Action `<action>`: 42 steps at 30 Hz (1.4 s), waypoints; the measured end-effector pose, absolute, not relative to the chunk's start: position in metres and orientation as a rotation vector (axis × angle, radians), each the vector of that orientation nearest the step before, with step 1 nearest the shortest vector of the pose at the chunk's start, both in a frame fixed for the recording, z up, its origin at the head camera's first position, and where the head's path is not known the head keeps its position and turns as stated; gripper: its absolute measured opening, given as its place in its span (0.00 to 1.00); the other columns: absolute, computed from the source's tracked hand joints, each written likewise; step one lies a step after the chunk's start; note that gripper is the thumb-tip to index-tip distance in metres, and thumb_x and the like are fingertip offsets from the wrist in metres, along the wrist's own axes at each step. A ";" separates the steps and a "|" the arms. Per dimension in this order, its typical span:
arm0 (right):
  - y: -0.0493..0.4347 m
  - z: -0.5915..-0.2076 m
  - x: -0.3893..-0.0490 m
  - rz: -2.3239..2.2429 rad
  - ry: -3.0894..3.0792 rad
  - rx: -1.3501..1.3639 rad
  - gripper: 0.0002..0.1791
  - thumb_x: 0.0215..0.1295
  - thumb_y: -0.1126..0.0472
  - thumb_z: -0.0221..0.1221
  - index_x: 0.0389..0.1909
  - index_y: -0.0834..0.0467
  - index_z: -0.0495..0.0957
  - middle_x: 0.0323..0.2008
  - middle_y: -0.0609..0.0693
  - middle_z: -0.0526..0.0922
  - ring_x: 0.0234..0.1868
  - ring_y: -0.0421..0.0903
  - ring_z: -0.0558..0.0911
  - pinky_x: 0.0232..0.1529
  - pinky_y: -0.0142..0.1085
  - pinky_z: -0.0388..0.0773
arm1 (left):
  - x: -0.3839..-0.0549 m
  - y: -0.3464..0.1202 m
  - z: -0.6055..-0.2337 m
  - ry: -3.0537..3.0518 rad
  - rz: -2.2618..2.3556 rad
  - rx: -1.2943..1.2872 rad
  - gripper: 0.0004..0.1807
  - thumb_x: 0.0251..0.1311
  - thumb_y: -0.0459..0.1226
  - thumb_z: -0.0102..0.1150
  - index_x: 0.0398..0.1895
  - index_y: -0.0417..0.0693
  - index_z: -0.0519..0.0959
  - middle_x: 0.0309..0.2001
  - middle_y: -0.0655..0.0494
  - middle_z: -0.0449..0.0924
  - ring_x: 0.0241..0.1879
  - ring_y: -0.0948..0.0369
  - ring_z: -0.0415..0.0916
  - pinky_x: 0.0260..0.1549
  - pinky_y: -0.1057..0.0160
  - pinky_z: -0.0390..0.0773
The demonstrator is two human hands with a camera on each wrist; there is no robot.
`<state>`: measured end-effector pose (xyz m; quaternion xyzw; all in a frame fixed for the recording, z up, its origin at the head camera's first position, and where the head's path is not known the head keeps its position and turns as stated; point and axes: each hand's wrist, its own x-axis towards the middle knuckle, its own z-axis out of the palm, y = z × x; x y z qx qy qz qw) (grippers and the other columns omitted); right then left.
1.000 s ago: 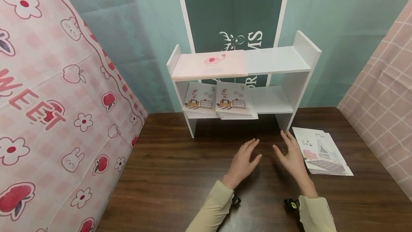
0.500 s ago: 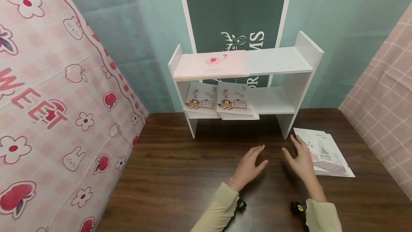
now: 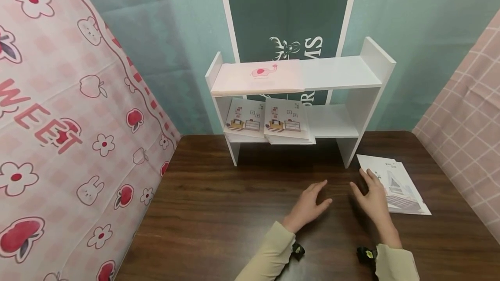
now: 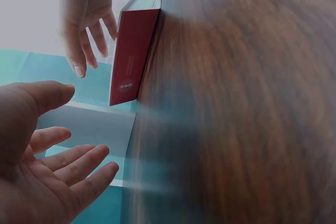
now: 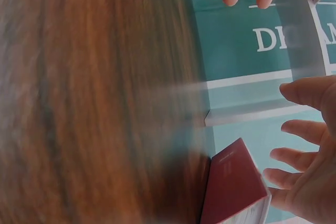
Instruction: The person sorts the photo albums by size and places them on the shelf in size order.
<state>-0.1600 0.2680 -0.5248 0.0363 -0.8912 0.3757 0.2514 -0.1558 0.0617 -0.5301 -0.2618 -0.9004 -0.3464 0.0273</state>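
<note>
My right hand point(image 3: 373, 200), fingers spread, is beside a white book point(image 3: 402, 185) lying on the table to the right, overlapping its left edge in the head view. The cover shows a pale room drawing; its thick red spine point(image 4: 131, 59) faces the left wrist camera. Nothing is in this hand. To its left, my left hand point(image 3: 308, 206) hovers above the table with thumb and fingers apart, holding nothing. In the right wrist view the red spine point(image 5: 231, 182) appears just below the right fingers point(image 5: 286, 178).
A white two-tier shelf point(image 3: 332, 73) stands at the back. Two stacks of books point(image 3: 244, 118) lean out on its lower tier, and a pink elephant-print book point(image 3: 258, 77) lies on top. Dark wooden table point(image 3: 203, 211) spreads in front. Patterned cloths point(image 3: 105, 142) hang at the sides.
Both hands have moved right and slightly toward me. My right hand now overlaps the white book's left edge. The books and the shelf stay where they were.
</note>
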 end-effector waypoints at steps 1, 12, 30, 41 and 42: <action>0.269 -0.526 -0.159 1.015 -2.433 0.096 0.28 0.56 0.65 0.61 0.56 0.74 0.68 0.57 0.79 0.63 0.56 0.78 0.62 0.51 0.68 0.57 | -0.156 0.063 -0.530 -2.788 -1.078 -0.812 0.30 0.65 0.49 0.50 0.69 0.54 0.60 0.63 0.56 0.67 0.59 0.61 0.68 0.54 0.67 0.71; 0.283 -0.530 -0.156 0.998 -2.424 0.014 0.25 0.54 0.67 0.61 0.52 0.76 0.70 0.53 0.81 0.65 0.52 0.77 0.65 0.52 0.66 0.59 | -0.155 0.074 -0.532 -2.847 -1.060 -0.862 0.31 0.64 0.50 0.50 0.69 0.52 0.60 0.61 0.56 0.69 0.58 0.63 0.69 0.54 0.69 0.70; 0.308 -0.531 -0.147 0.986 -2.519 -0.149 0.24 0.58 0.65 0.58 0.53 0.75 0.70 0.54 0.80 0.64 0.57 0.74 0.63 0.55 0.64 0.56 | -0.151 0.090 -0.534 -2.868 -1.026 -0.926 0.31 0.64 0.49 0.51 0.68 0.51 0.60 0.62 0.58 0.68 0.57 0.64 0.69 0.54 0.72 0.68; 0.326 -0.535 -0.142 0.917 -2.595 -0.149 0.26 0.60 0.61 0.56 0.52 0.78 0.67 0.52 0.81 0.64 0.54 0.76 0.62 0.53 0.65 0.57 | -0.150 0.095 -0.535 -2.881 -1.029 -0.931 0.32 0.63 0.50 0.52 0.68 0.50 0.61 0.56 0.57 0.74 0.53 0.66 0.71 0.50 0.74 0.70; 0.328 -0.534 -0.142 0.902 -2.621 -0.162 0.27 0.61 0.60 0.55 0.53 0.78 0.66 0.52 0.82 0.63 0.53 0.77 0.62 0.52 0.66 0.57 | -0.151 0.096 -0.535 -2.880 -1.030 -0.933 0.32 0.63 0.50 0.52 0.68 0.50 0.61 0.56 0.57 0.74 0.53 0.67 0.71 0.49 0.74 0.70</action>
